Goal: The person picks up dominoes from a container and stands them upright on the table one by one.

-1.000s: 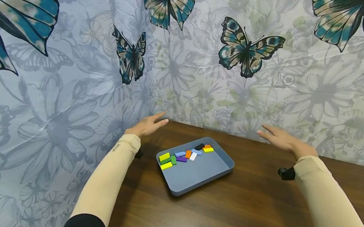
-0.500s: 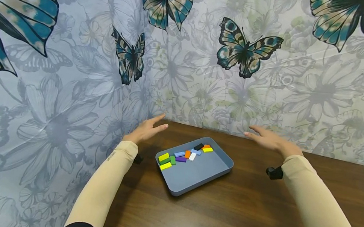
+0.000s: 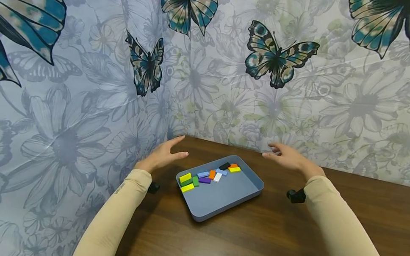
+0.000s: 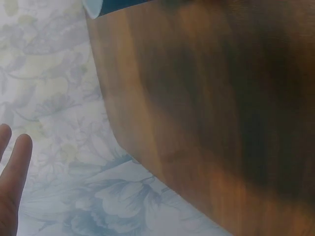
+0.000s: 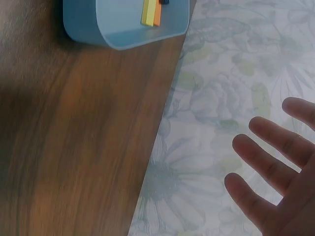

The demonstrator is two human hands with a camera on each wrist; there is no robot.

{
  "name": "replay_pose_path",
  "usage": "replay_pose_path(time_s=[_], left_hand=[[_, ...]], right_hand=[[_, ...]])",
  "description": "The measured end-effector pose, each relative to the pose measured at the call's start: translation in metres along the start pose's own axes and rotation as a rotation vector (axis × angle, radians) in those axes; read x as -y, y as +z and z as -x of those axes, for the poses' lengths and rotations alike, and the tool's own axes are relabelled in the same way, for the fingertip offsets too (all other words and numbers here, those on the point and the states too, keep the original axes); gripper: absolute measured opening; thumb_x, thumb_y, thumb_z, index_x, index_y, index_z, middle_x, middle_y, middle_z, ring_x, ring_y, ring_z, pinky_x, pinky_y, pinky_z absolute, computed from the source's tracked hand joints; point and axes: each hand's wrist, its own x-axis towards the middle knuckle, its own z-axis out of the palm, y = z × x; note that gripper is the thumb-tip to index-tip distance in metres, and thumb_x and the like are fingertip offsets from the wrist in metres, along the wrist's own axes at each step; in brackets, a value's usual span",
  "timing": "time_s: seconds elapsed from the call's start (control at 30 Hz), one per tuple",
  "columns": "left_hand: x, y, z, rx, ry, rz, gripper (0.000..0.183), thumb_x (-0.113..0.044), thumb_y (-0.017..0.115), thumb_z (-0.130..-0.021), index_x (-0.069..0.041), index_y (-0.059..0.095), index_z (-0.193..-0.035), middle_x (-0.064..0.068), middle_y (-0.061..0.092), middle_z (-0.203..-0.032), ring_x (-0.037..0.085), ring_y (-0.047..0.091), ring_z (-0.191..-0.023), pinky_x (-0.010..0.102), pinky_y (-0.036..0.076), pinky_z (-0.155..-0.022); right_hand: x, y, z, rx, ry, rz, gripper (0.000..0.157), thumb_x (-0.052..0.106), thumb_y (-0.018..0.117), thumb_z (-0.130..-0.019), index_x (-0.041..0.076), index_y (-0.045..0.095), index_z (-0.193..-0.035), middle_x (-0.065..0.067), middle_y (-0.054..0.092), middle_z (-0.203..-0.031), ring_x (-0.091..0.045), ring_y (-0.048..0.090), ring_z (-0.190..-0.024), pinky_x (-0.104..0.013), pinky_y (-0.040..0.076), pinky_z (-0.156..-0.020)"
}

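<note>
A blue-grey tray point(image 3: 235, 191) lies on the brown wooden table, turned at an angle. Several small coloured blocks sit along its left and far sides, among them a white block point(image 3: 217, 177), a purple block point(image 3: 204, 180) and a black block point(image 3: 225, 166). Left of the tray, my left hand point(image 3: 161, 155) is held in the air with thumb and fingers spread apart, holding nothing. Beyond the tray's right corner my right hand point(image 3: 289, 157) hovers with its fingers extended. In the right wrist view, the fingers point(image 5: 268, 162) of that hand are spread with nothing in them.
The wooden table point(image 3: 252, 245) meets a floral, butterfly-printed cloth point(image 3: 212, 103) at its back and left. Dark wrist cameras hang under both wrists, the right one point(image 3: 296, 195) over the table. In the right wrist view the tray's wall point(image 5: 81, 22) shows at the top.
My right hand has moved left, closer to the tray's far right corner. The left hand has shifted slightly down and back. Tray and blocks stay where they were.
</note>
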Motion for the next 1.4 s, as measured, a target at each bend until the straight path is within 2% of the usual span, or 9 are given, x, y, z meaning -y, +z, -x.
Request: replay_pose_path(time_s=[0.27,0.5,0.63,0.77,0.87,1.0,1.17,1.4], left_hand=[[0.005,0.011,0.010,0.024,-0.021,0.031,0.085,-0.052,0.068,-0.090,-0.025,0.028,-0.160,0.009,0.029,-0.165,0.037,0.028,-0.151,0.062,0.027,-0.118],[0.009,0.019,0.016,0.033,-0.042,0.062,0.092,-0.053,0.073,-0.086,-0.023,0.027,-0.160,0.006,0.028,-0.165,0.036,0.026,-0.152,0.063,0.027,-0.118],[0.011,0.023,0.023,0.043,-0.063,0.100,0.094,-0.049,0.076,-0.085,-0.026,0.025,-0.161,0.006,0.027,-0.166,0.038,0.027,-0.151,0.064,0.029,-0.116],[0.014,0.027,0.029,0.049,-0.074,0.123,0.094,-0.044,0.079,-0.084,-0.028,0.026,-0.160,0.012,0.029,-0.164,0.041,0.031,-0.149,0.063,0.034,-0.113],[0.017,0.028,0.034,0.047,-0.071,0.161,0.094,-0.039,0.080,-0.084,-0.023,0.026,-0.160,0.019,0.030,-0.162,0.044,0.032,-0.147,0.063,0.036,-0.112],[0.019,0.030,0.041,0.040,-0.064,0.229,0.095,-0.035,0.081,-0.084,-0.018,0.027,-0.160,0.022,0.033,-0.160,0.045,0.035,-0.145,0.062,0.038,-0.111],[0.024,0.035,0.048,0.047,-0.035,0.284,0.090,-0.028,0.080,-0.086,-0.012,0.029,-0.159,0.022,0.038,-0.157,0.043,0.040,-0.142,0.059,0.043,-0.108],[0.033,0.044,0.054,0.067,-0.060,0.323,0.087,-0.024,0.078,-0.088,-0.007,0.028,-0.158,0.023,0.039,-0.156,0.045,0.042,-0.140,0.058,0.044,-0.107]], right_hand=[[0.006,0.012,-0.011,0.013,0.000,-0.004,0.074,0.046,0.055,-0.101,0.001,0.033,-0.154,-0.030,0.047,-0.146,-0.048,0.048,-0.132,-0.062,0.041,-0.106],[0.017,0.018,-0.018,0.023,-0.033,-0.008,0.073,0.044,0.058,-0.100,0.000,0.035,-0.153,-0.030,0.049,-0.144,-0.047,0.049,-0.130,-0.061,0.042,-0.105],[0.027,0.023,-0.021,0.031,-0.051,-0.014,0.071,0.041,0.059,-0.100,-0.002,0.038,-0.151,-0.032,0.049,-0.143,-0.048,0.050,-0.130,-0.061,0.043,-0.105],[0.035,0.030,-0.026,0.031,-0.043,-0.013,0.069,0.040,0.060,-0.099,-0.004,0.041,-0.148,-0.031,0.052,-0.141,-0.047,0.051,-0.129,-0.059,0.044,-0.105],[0.040,0.036,-0.031,0.038,-0.034,-0.017,0.067,0.039,0.060,-0.098,-0.004,0.043,-0.147,-0.030,0.054,-0.140,-0.045,0.053,-0.129,-0.057,0.045,-0.105],[0.045,0.044,-0.035,0.053,-0.022,-0.061,0.064,0.036,0.062,-0.097,-0.002,0.046,-0.146,-0.028,0.054,-0.141,-0.042,0.053,-0.129,-0.056,0.045,-0.106],[0.047,0.052,-0.039,0.071,-0.029,-0.078,0.060,0.034,0.062,-0.097,-0.003,0.049,-0.143,-0.027,0.055,-0.140,-0.042,0.052,-0.129,-0.056,0.045,-0.106],[0.048,0.059,-0.045,0.094,-0.031,-0.093,0.062,0.037,0.063,-0.097,-0.002,0.048,-0.144,-0.027,0.054,-0.141,-0.041,0.053,-0.129,-0.054,0.045,-0.106]])
